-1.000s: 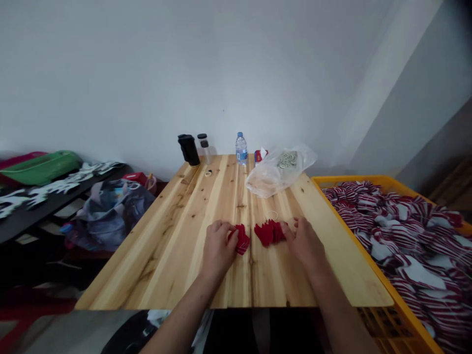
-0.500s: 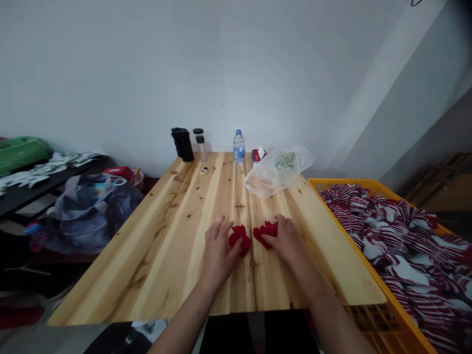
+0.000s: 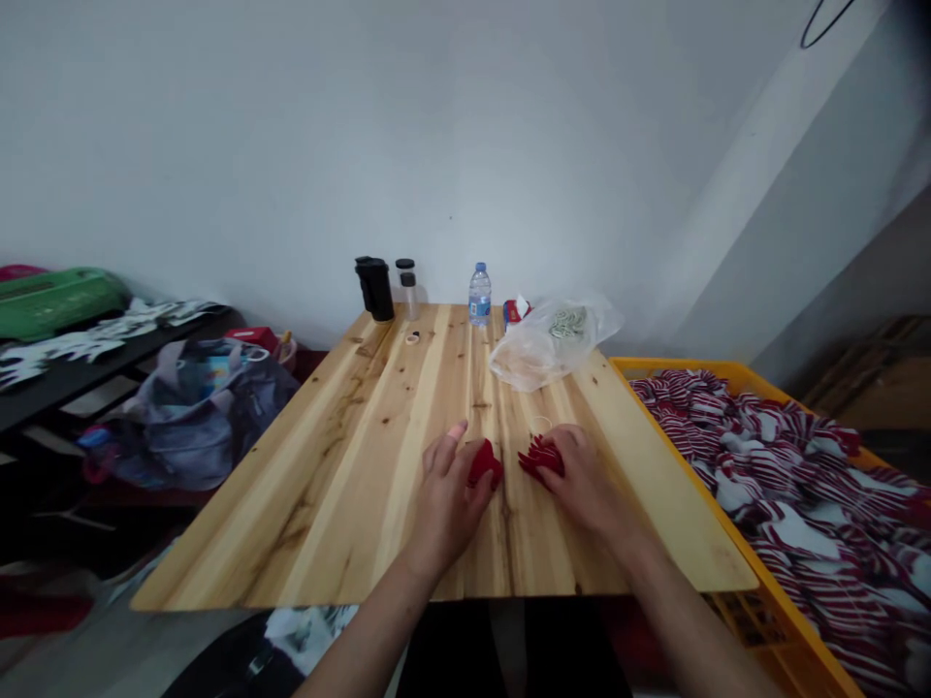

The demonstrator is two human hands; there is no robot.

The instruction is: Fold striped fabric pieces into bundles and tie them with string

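Note:
Two bunches of dark red pieces are held just above or on the wooden table (image 3: 349,465), near its front half. My left hand (image 3: 452,485) is closed round the left red bunch (image 3: 484,463), thumb on its near side. The right red bunch (image 3: 539,458), with a jagged left edge, is gripped in my right hand (image 3: 578,475). A small gap separates the two bunches. Just beyond my right hand lies a thin pale ring (image 3: 539,424). What the red pieces are is too small to tell.
At the back stand a black cup (image 3: 375,291), clear containers (image 3: 409,296), a water bottle (image 3: 480,294) and a plastic bag (image 3: 534,349) of pale rings. A yellow crate (image 3: 622,364) with striped red-and-white bundles is at the right. A grey bag (image 3: 193,417) sits left.
The view has shifted slightly. My left fingers have come over the top of their red bunch, covering more of it. The right bunch's jagged edge is now more fanned out.

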